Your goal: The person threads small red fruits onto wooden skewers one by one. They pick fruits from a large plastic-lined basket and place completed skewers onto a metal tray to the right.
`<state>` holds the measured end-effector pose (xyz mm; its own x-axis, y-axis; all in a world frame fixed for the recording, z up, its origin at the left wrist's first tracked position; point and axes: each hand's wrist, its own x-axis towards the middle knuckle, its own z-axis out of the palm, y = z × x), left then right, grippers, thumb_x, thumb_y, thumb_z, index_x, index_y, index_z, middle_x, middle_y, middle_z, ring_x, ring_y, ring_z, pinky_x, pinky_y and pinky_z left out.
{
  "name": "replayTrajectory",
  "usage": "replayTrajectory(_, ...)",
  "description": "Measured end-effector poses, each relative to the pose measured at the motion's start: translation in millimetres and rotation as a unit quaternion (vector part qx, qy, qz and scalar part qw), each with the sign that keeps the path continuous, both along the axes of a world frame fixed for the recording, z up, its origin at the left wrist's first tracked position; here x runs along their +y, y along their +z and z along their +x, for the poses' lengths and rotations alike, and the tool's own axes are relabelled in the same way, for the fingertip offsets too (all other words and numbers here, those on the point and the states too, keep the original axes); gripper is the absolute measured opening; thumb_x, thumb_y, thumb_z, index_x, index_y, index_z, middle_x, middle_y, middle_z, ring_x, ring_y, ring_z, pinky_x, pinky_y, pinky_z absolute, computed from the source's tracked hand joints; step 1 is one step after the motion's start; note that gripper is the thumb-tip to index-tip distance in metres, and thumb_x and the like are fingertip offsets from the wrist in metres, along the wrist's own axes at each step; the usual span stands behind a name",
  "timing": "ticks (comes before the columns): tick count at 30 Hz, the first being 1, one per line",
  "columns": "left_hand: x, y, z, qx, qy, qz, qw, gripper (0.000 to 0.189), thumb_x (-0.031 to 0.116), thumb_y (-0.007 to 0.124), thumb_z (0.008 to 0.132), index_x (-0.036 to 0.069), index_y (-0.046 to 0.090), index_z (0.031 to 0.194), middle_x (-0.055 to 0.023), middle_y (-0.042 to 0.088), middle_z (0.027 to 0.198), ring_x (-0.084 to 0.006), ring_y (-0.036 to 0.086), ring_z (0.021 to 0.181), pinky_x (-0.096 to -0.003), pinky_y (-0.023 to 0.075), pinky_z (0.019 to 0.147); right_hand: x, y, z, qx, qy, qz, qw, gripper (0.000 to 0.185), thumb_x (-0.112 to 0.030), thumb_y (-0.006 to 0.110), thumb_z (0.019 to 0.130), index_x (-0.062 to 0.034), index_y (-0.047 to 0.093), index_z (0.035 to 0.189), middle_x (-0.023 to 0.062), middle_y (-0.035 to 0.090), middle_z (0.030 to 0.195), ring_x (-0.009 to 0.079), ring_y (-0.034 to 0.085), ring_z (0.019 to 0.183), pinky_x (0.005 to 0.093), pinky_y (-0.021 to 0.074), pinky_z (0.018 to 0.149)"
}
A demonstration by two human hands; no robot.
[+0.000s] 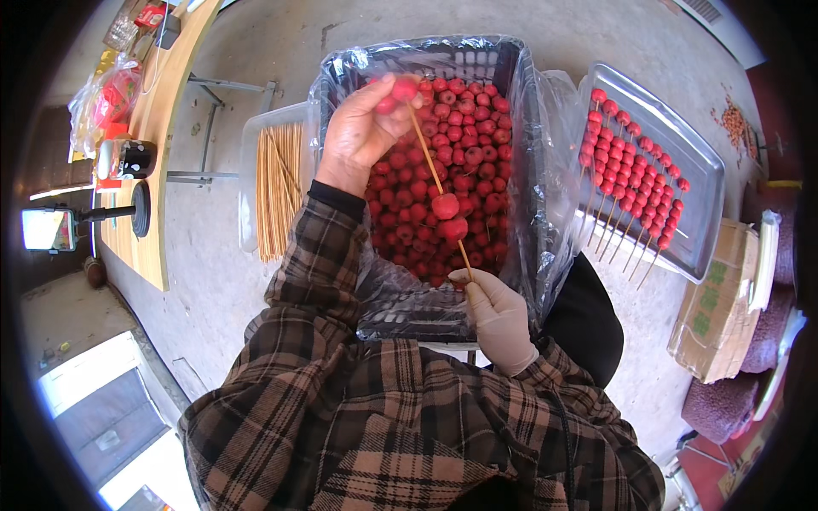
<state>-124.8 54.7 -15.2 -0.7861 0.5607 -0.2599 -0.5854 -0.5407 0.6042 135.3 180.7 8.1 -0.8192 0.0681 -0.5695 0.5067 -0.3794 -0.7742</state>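
A thin wooden skewer [427,150] slants over a lined crate, with two red hawthorn fruits threaded on its lower half. My left hand [358,137], bare, grips a red hawthorn fruit [404,89] at the skewer's upper end. Another red fruit shows by its palm; whether the skewer passes through either is unclear. Down at the lower end, my right hand [501,322] wears a whitish glove and pinches the stick between thumb and fingers. Beneath both hands, loose red hawthorn fruits [473,155] fill the black plastic crate [533,160], which is lined with clear plastic film.
Left of the crate, a translucent tub [249,191] holds bare wooden skewers [279,191]. On the right, a metal tray [693,172] carries several filled fruit skewers [629,169], their sticks overhanging its edge. A cardboard box [716,306] stands beyond. A wooden table [153,236] borders the left.
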Motion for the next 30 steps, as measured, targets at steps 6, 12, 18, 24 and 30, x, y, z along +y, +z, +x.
replayTrajectory(6, -9.0, 7.4, 3.2, 0.15, -0.018, -0.035, 0.988, 0.034, 0.015, 0.055, 0.088, -0.011, 0.051, 0.11, -0.0168, 0.057, 0.09, -0.0127, 0.055, 0.071, -0.0167, 0.0483, 0.061, 0.6, -1.7, 1.9, 0.003, -0.001, 0.016, 1.0, 0.018, -0.006, 0.048, 0.091, -0.0018, 0.061, 0.104, -0.0057, 0.05, 0.07, 0.0005, 0.036, 0.057, 0.0159, 0.031, 0.051)
replayTrajectory(12, -3.5, 17.1, 26.1, 0.149, -0.004, -0.023, 0.989, 0.037, 0.019, 0.054, 0.088, -0.009, 0.051, 0.112, -0.0166, 0.057, 0.09, -0.0096, 0.048, 0.064, -0.0191, 0.0401, 0.053, -5.1, -1.8, 5.1, 0.024, -0.01, 0.035, 0.999, 0.019, -0.005, 0.048, 0.09, -0.0016, 0.061, 0.104, -0.0056, 0.047, 0.066, 0.0009, 0.036, 0.057, 0.017, 0.0297, 0.05)
replayTrajectory(18, 0.1, 30.7, 73.7, 0.116, -0.08, -0.103, 0.985, 0.039, 0.024, 0.057, 0.086, -0.005, 0.053, 0.112, -0.0143, 0.059, 0.095, -0.0084, 0.044, 0.061, -0.0197, 0.0369, 0.052, -0.3, 10.1, 2.0, 0.006, -0.004, -0.147, 0.989, 0.021, -0.008, 0.044, 0.093, 0.0002, 0.06, 0.104, -0.0075, 0.036, 0.057, 0.0012, 0.029, 0.047, 0.0177, 0.0217, 0.043)
replayTrajectory(24, -1.0, 12.9, 85.2, 0.069, -0.118, -0.098, 0.986, 0.042, 0.029, 0.043, 0.093, -0.004, 0.049, 0.119, -0.0124, 0.058, 0.105, -0.012, 0.046, 0.066, -0.0214, 0.0401, 0.057, 15.5, 11.0, -10.4, -0.024, -0.013, -0.127, 0.992, 0.022, -0.012, 0.043, 0.094, -0.0009, 0.06, 0.104, -0.008, 0.035, 0.056, 0.0008, 0.029, 0.047, 0.0178, 0.0208, 0.043)
replayTrajectory(30, -11.2, 7.3, 71.1, -0.001, -0.031, -0.061, 0.998, 0.04, 0.024, 0.042, 0.094, -0.005, 0.045, 0.12, -0.0126, 0.053, 0.107, -0.0191, 0.052, 0.091, -0.0297, 0.0463, 0.079, 16.5, 9.7, -8.0, -0.004, -0.01, -0.132, 0.991, 0.021, -0.013, 0.045, 0.094, -0.0026, 0.059, 0.105, -0.0091, 0.034, 0.057, 0.0002, 0.028, 0.049, 0.0172, 0.0206, 0.044)
